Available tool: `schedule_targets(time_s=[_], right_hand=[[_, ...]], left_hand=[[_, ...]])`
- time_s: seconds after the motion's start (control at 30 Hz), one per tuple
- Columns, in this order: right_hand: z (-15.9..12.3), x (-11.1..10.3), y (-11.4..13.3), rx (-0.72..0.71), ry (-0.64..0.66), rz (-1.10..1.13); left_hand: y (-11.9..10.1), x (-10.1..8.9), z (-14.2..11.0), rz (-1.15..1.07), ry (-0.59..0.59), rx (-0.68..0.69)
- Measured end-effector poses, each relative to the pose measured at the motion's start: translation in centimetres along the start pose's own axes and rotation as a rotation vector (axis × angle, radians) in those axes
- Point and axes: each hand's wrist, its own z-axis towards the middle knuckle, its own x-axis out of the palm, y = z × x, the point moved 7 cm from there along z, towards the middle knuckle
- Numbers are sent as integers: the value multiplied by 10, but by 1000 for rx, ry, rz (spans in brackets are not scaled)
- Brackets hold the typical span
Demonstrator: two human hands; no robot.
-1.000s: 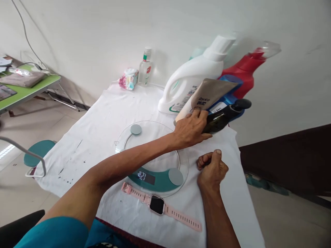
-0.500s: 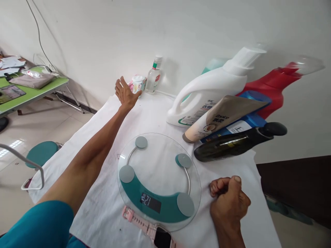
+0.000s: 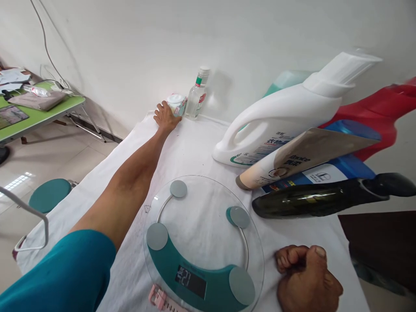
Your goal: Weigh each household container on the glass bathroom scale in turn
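My left hand (image 3: pixel 165 117) reaches to the far end of the white-clothed table (image 3: pixel 195 147), fingers curled around a small pink-and-white packet (image 3: pixel 178 103) by the wall. A clear bottle with a white cap (image 3: pixel 197 96) stands just right of the packet. My right hand (image 3: pixel 307 277) rests on the cloth as a closed fist, right of a round glass scale (image 3: pixel 201 242) with a teal band and a lit display. A dark glass bottle (image 3: pixel 325 200) lies on its side beyond my right hand.
A white detergent jug (image 3: pixel 286 117), a red bottle (image 3: pixel 383 104), a beige tube (image 3: pixel 292 160) and a blue pack (image 3: pixel 341 171) lie piled at the right. A pink watch strap (image 3: pixel 159 299) shows below the scale. A green table (image 3: pixel 39 108) and teal stool (image 3: pixel 48 195) stand left.
My left hand left the dark bottle, swung across to the far left end, and closed on the small packet. The view shifted down and right. My right fist stayed put.
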Motion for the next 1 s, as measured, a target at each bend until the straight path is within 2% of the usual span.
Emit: schedule_targets(time_s=[0.17,0.3,0.37,0.43,0.5,0.53,0.6,0.7,0.77,0.87,1.0], right_hand=[[-1,3,4,-15,8,-4],[-3,6,6,-28,8,9],[-4,7,6,-41,14,1],[-5,8,7,-49,20,-7],[-6,8,7,-53,22,-10],[-7,8,7,-55,24,-11],[-7,9,7,-64,28,-9],[-8,10,6,-78,40,0],[-7,10,5,-83,46,8],[-6,11,4,-91,50,24],[-5,12,3,-80,62,36]], left_hand=[[7,-7,1,-6,40,-4],[22,-34,-9,68,86,21],[34,-54,-13,161,168,31],[47,-71,-17,244,299,21],[59,-83,-24,291,435,-9],[62,-86,-30,300,467,-10],[62,-90,-42,300,427,31],[57,-90,-62,237,227,118],[58,-87,-74,177,154,121],[69,-90,-84,48,107,73],[81,-106,-99,-197,80,-4]])
